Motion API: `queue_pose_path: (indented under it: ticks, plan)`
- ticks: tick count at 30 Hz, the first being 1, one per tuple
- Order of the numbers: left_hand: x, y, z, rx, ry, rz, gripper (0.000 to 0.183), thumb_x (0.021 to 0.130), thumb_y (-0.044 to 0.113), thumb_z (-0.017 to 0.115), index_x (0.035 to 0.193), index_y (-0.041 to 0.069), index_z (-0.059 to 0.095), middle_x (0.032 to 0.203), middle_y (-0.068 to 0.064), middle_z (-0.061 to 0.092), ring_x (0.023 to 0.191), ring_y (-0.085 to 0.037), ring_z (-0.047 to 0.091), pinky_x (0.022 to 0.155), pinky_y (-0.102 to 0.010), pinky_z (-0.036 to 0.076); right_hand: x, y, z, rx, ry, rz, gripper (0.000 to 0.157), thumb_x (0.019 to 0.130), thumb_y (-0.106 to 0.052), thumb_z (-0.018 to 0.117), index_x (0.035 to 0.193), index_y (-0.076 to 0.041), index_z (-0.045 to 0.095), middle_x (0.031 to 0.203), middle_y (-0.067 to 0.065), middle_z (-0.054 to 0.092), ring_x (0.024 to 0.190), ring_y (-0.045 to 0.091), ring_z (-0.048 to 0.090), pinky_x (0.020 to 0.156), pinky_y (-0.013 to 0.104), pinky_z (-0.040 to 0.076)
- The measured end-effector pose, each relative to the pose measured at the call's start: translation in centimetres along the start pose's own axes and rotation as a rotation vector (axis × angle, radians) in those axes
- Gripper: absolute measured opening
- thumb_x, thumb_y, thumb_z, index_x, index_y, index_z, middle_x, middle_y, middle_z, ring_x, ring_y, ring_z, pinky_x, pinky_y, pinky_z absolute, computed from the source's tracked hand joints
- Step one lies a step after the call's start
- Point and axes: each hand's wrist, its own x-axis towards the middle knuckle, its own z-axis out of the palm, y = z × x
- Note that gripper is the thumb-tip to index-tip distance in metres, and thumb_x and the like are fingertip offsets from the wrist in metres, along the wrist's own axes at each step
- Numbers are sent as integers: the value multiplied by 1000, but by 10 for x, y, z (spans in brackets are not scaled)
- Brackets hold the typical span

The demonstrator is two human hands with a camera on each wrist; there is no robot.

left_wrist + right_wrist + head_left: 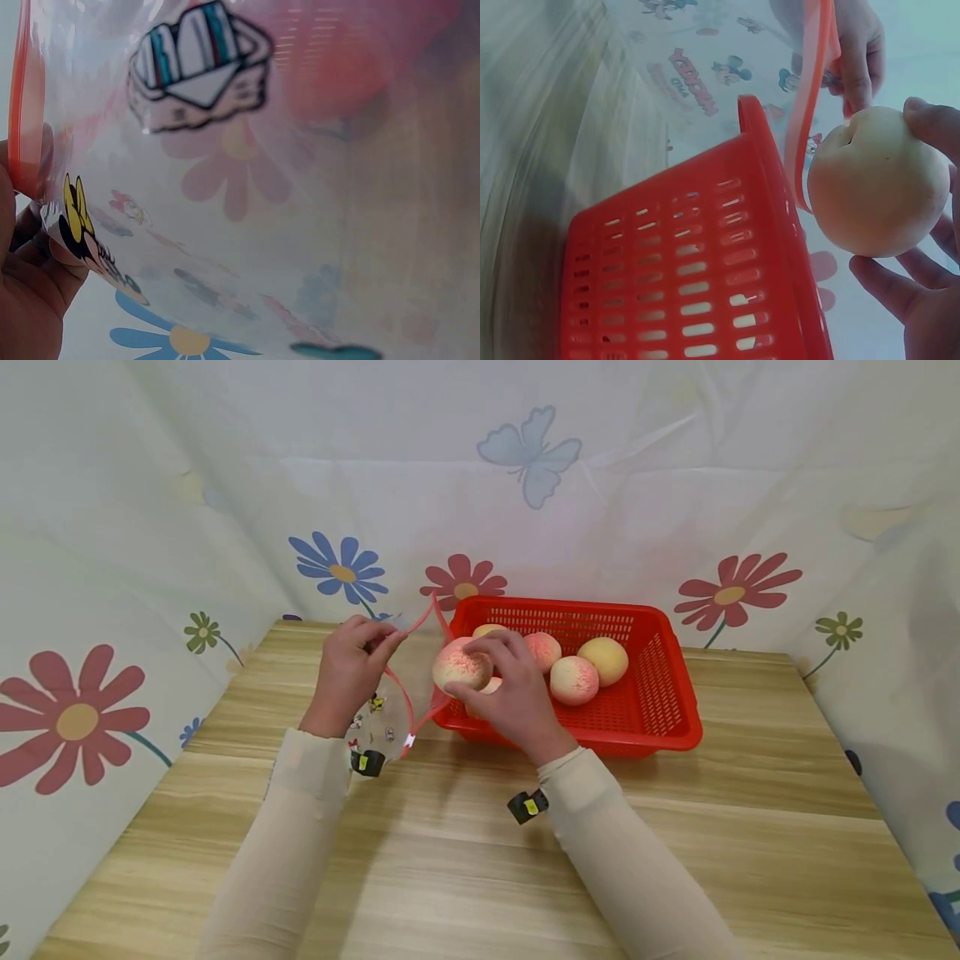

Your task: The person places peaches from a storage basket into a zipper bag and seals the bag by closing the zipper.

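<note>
My left hand (348,668) pinches the red zip edge of a clear plastic zip bag (382,731) with cartoon prints. The bag's mouth gapes toward the basket, and its printed film (225,180) fills most of the left wrist view. In my right hand (517,693) is a peach (459,667), pale with a pink blush, gripped between thumb and fingers. It is level with the bag's mouth, above the left end of a red plastic basket (663,693). The right wrist view shows the peach (877,184) close beside the bag's red edge (810,97).
Several more peaches lie in the basket, among them a blushed peach (574,681) and a yellow one (603,660). The basket stands on a wood-grain table (450,852). Behind the table hangs a white curtain (637,510) printed with flowers and a butterfly.
</note>
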Motion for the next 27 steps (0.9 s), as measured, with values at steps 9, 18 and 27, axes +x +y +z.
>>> queue_pose_path:
  ticks: [9,18,27]
  plan:
    - [0,0,1,11,-6,10,24,90,29,68,98,7,75,82,-7,57,71,-18,49,61,-24,43,1,-4,11,21,-52,28,48,77,-35,83,115,-16,62,121,5,54,114,17,50,88,36,55]
    - [1,0,2,10,0,25,27,90,31,68,98,6,75,81,-7,58,70,-18,49,60,-24,43,2,-7,16,-8,-88,18,48,77,-34,82,117,-15,63,121,6,54,114,17,50,91,32,53]
    - [1,1,4,16,4,43,24,90,28,69,98,6,74,82,-8,58,72,-18,50,62,-27,43,2,-7,20,-28,-120,13,50,78,-35,81,120,-16,62,122,5,53,115,17,49,91,31,53]
